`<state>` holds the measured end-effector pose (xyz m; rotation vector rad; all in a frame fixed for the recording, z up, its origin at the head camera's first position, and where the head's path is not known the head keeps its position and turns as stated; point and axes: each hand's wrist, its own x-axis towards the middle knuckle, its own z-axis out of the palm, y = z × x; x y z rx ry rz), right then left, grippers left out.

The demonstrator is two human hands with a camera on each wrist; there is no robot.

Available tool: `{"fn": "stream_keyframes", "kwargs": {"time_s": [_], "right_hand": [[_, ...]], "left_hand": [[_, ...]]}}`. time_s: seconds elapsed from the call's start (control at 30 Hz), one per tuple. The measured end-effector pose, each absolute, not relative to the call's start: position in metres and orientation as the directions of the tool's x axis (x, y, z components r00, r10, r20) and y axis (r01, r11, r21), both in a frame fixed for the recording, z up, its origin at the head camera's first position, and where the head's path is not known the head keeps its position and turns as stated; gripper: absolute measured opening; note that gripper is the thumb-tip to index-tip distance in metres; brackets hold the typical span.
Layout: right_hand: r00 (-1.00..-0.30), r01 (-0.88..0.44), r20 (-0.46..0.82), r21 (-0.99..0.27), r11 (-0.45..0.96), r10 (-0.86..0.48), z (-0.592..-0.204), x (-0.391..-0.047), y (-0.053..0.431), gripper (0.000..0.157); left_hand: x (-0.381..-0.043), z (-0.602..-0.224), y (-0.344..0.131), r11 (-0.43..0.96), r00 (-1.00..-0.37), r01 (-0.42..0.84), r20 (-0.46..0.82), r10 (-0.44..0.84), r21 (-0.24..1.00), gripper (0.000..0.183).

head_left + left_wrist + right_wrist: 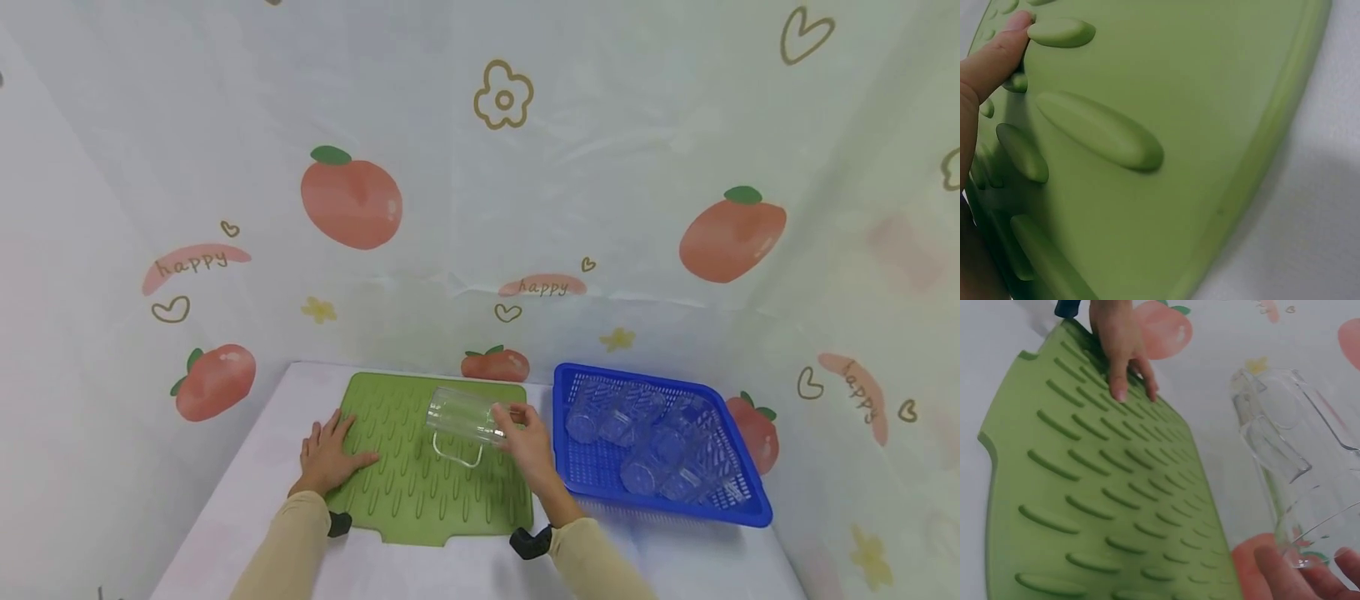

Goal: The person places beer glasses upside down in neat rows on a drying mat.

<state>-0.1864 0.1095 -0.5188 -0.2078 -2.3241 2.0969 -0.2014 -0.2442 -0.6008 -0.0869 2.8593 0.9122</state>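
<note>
A clear glass mug [463, 414] lies sideways in the air over the green drying mat [420, 512], its handle toward me. My right hand [529, 446] grips the mug by its right end, thumb and fingers around it. In the right wrist view the fingers [1285, 575] show at one end of the glass. My left hand [327, 457] rests spread on the mat's left edge, fingers straight. The left wrist view has the thumb [997, 59] lying among the mat's raised ridges.
To the right stands a blue plastic basket [592, 492] with several clear glass mugs [637, 475] lying in it. Mat and basket are on a white-covered table [255, 500]. A white cloth backdrop [450, 167] with fruit prints rises behind and at both sides.
</note>
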Motion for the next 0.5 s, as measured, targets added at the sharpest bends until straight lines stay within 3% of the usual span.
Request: {"fn": "stream_keyframes", "kwargs": {"time_s": [0.3,0.5], "right_hand": [[-0.988,0.106,-0.091,-0.987,0.122,0.122,-0.530,-0.189,0.098,0.061],[-0.990,0.113,-0.106,-0.991,0.078,0.090,-0.529,-0.195,0.087,0.065]], "left_hand": [[-0.195,-0.602,-0.244,0.823,-0.985,-0.107,-0.170,-0.012,0.557,0.104],[-0.197,-0.600,-0.244,0.820,-0.994,-0.082,-0.105,-0.027,0.567,0.104]]}}
